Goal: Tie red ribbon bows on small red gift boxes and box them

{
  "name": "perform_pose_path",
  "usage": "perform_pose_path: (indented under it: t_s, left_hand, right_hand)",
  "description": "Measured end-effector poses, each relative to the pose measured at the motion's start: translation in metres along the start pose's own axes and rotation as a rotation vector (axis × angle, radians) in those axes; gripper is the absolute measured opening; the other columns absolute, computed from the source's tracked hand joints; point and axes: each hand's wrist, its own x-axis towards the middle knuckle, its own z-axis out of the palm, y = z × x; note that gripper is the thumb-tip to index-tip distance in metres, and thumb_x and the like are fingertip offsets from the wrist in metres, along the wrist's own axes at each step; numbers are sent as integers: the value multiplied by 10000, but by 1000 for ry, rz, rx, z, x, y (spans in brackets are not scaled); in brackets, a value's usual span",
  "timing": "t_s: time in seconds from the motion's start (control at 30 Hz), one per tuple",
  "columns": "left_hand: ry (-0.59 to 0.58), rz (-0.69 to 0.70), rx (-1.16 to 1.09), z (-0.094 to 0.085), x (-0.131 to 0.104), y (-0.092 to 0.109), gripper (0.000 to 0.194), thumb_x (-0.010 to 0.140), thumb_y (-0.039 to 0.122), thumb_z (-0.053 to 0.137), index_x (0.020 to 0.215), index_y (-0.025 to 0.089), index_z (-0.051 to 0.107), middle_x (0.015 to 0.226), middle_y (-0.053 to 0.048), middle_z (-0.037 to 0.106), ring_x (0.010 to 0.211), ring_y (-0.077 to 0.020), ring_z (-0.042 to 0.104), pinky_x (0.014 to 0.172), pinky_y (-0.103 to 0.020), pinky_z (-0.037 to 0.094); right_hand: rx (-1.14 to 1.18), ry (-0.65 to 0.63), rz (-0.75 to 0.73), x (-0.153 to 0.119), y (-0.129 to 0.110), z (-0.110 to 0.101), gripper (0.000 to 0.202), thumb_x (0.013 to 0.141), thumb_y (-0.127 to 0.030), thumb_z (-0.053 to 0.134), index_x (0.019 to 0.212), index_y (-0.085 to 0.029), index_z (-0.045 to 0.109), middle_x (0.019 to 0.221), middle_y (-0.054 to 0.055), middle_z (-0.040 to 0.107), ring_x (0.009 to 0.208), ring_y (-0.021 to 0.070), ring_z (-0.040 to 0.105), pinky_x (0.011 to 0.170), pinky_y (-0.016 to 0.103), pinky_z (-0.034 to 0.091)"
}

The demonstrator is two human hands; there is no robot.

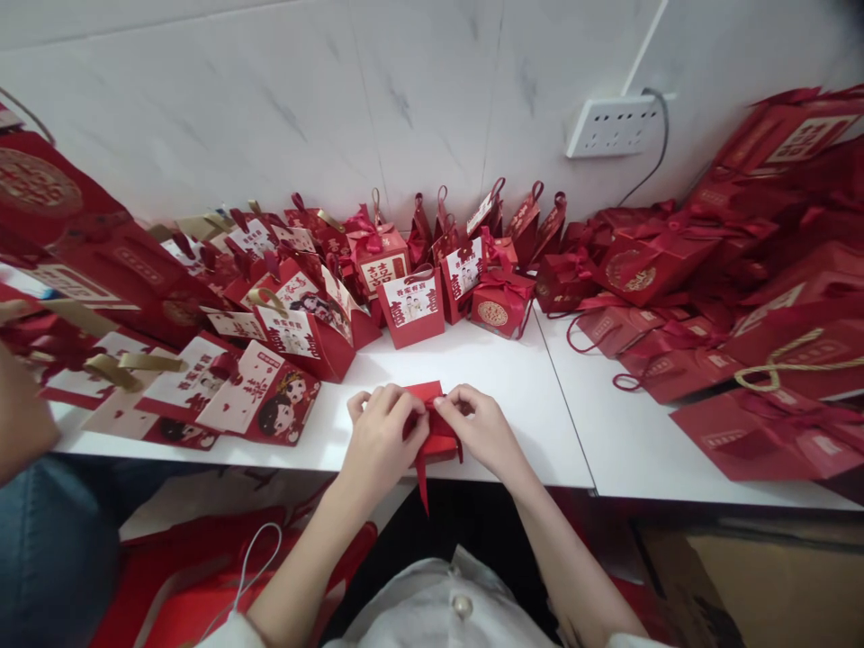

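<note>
A small red gift box (440, 445) sits on the white table (517, 414) near its front edge, right before me. Red ribbon (422, 479) lies across its top, and one loose tail hangs past the table's edge. My left hand (383, 430) pinches the ribbon between thumb and curled fingers above the box. From the other side, my right hand (481, 427) grips the ribbon with thumb and forefinger, close to the left fingertips. The hands cover much of the box top, so the exact shape of the ribbon there is hidden.
Behind stand several red-and-white boxes (411, 310) and a bow-tied box (500, 304). Printed boxes (260, 396) lie left; stacked red boxes (762, 432) fill the right. A power strip (611, 126) hangs on the wall. Another person's jeans-clad leg (54, 549) is at left.
</note>
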Motion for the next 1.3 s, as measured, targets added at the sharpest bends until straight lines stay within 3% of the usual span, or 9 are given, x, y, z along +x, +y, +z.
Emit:
perform_pose_path:
  t_s: [0.33, 0.43, 0.53, 0.63, 0.73, 1.0, 1.17, 1.3]
  left_hand:
    - [-65, 19, -195, -10, -5, -8, 140, 851, 214, 536, 795, 232, 663, 857, -19, 612, 845, -172, 541, 803, -355, 277]
    - [22, -107, -351, -16, -9, -21, 159, 863, 230, 498, 781, 215, 633, 865, -25, 605, 859, -173, 546, 801, -342, 336]
    - [77, -325, -422, -18, -16, -35, 147, 850, 283, 484, 744, 200, 544, 749, -4, 576, 750, -155, 539, 747, -308, 388]
    - [-68, -493, -461, -17, -22, -40, 177, 815, 352, 508, 725, 200, 498, 646, 29, 527, 640, -136, 499, 663, -273, 388]
    - [-182, -549, -563, -14, -25, -37, 225, 810, 367, 514, 667, 198, 471, 609, 40, 490, 610, -122, 466, 625, -249, 381]
    - [-190, -698, -970, -2, -25, -36, 286, 802, 398, 512, 612, 199, 432, 529, 41, 423, 521, -104, 408, 514, -226, 363]
    - [-113, -688, -984, 2, -23, -38, 181, 756, 345, 567, 687, 184, 520, 607, 25, 488, 580, -108, 452, 554, -224, 386]
    - [-135, -658, -946, 1, -20, -37, 169, 791, 338, 559, 735, 180, 579, 669, 15, 539, 642, -115, 490, 633, -232, 410]
  right_hand:
    - [208, -32, 119, 4, 10, -3, 209, 720, -386, 561, 664, -193, 502, 608, -43, 463, 541, 103, 412, 506, 227, 319]
    - [197, -29, 142, 2, 12, -5, 257, 736, -422, 545, 636, -193, 484, 599, -37, 451, 544, 106, 406, 500, 227, 315]
    - [137, -2, 124, -1, 10, -8, 367, 779, -503, 504, 588, -199, 431, 577, -33, 412, 548, 113, 401, 510, 236, 333]
    - [23, 25, 99, -1, 7, -8, 399, 788, -539, 515, 594, -196, 451, 576, -30, 420, 556, 117, 409, 532, 244, 351]
    - [-63, 41, 94, 0, 5, -6, 346, 763, -493, 582, 616, -192, 496, 588, -22, 468, 569, 121, 429, 543, 246, 353]
    - [114, 54, 161, 2, 8, 0, 389, 699, -536, 620, 572, -194, 485, 519, -40, 413, 475, 96, 339, 449, 229, 276]
    - [147, 80, 152, 1, 10, 3, 396, 697, -536, 622, 563, -196, 470, 529, -33, 416, 506, 103, 364, 469, 223, 299]
    - [150, 103, 124, -1, 8, 4, 402, 718, -526, 620, 556, -194, 462, 522, -36, 412, 502, 100, 359, 463, 220, 298]
